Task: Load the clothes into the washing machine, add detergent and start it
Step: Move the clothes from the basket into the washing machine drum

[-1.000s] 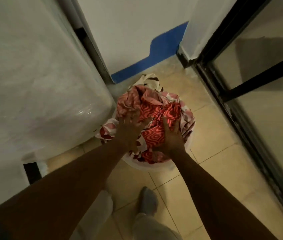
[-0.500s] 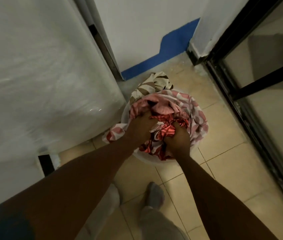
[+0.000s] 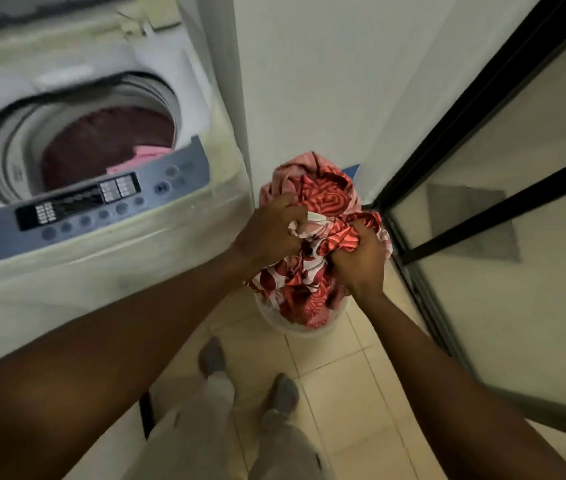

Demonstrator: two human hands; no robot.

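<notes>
A bundle of red and pink patterned clothes (image 3: 323, 199) hangs above a white basket (image 3: 295, 325) on the floor, its lower end trailing into the basket. My left hand (image 3: 267, 233) grips the bundle's left side and my right hand (image 3: 359, 261) grips its right side. The top-loading washing machine (image 3: 156, 251) stands to the left with its lid up. Dark red and pink clothes (image 3: 108, 143) lie inside its drum. A blue-grey control panel (image 3: 94, 206) runs along the front edge.
A white wall (image 3: 309, 81) rises behind the basket. A black-framed glass door (image 3: 482, 161) stands on the right. The tiled floor (image 3: 354, 393) shows my two feet in grey socks (image 3: 212, 356).
Both hands closed on the clothes and lifted the bundle up out of the basket. The view rose, bringing the open washing machine drum and panel into sight.
</notes>
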